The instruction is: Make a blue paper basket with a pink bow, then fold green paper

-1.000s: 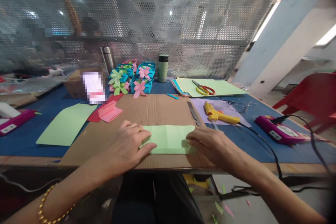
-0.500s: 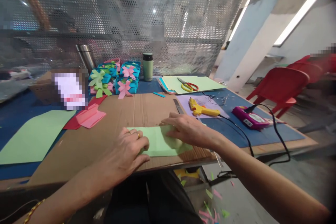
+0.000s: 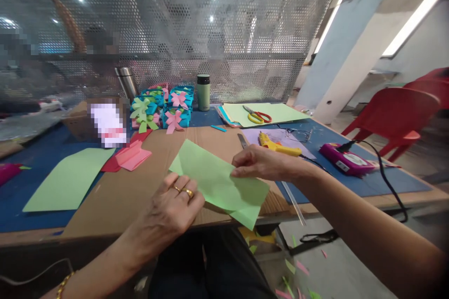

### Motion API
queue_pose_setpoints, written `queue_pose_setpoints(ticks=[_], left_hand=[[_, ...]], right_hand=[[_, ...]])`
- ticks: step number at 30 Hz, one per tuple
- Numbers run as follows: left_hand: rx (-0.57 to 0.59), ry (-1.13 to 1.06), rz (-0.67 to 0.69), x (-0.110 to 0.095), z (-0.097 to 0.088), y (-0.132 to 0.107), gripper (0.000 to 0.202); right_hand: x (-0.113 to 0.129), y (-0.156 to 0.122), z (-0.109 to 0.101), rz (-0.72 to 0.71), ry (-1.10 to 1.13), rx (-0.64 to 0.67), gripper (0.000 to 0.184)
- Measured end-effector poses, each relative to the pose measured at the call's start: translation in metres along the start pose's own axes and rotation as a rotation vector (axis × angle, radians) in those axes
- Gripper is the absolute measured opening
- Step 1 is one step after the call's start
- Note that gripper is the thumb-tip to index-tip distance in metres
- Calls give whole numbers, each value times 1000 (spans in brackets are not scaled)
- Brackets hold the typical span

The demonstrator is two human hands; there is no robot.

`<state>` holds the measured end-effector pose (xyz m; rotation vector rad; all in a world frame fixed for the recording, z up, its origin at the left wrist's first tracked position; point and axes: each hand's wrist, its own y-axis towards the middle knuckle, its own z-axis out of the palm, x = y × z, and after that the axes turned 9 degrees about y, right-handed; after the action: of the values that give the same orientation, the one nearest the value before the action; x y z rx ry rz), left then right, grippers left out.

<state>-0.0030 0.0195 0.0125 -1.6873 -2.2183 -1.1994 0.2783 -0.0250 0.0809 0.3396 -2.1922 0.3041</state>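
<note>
A sheet of light green paper (image 3: 213,180), with a fold along its lower side, is tilted above the cardboard (image 3: 119,196). My left hand (image 3: 177,201), with rings on it, grips the paper's lower left edge with curled fingers. At its upper right edge, my right hand (image 3: 254,163) pinches the paper between thumb and fingers. A craft knife or blade (image 3: 241,140) lies just beyond my right hand. Folded pink paper (image 3: 135,156) rests left of the held sheet, and another green sheet (image 3: 70,180) lies farther left.
Scissors (image 3: 257,116) lie on stacked coloured paper (image 3: 287,111). A yellow glue gun (image 3: 277,145) is wired toward a purple power strip (image 3: 345,159). Paper-flower boxes (image 3: 177,107), a green flask (image 3: 203,93) and a steel flask (image 3: 126,81) stand at the back. A red chair (image 3: 393,112) is right.
The green paper has been lifted off the cardboard and turned to a slant. My right hand has changed from lying on it to pinching its edge. The camera view has shifted slightly left.
</note>
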Motion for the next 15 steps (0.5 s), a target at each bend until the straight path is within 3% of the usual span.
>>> queue_pose_setpoints(ticks=[4, 6, 11, 13, 15], left_hand=[[10, -231, -128, 3, 2, -7, 26], [83, -523, -342, 5, -2, -5, 21], [402, -1411, -993, 16, -21, 22, 61], [397, -1615, -1128, 20, -24, 34, 60], [312, -1717, -1199, 24, -23, 43, 47]], right_hand=[[2, 2, 8, 2, 48, -122, 48], [8, 3, 12, -9, 28, -174, 51], [31, 5, 38, -93, -184, -366, 44], [38, 4, 52, -204, -369, -463, 38], [41, 4, 62, -334, -534, -541, 35]])
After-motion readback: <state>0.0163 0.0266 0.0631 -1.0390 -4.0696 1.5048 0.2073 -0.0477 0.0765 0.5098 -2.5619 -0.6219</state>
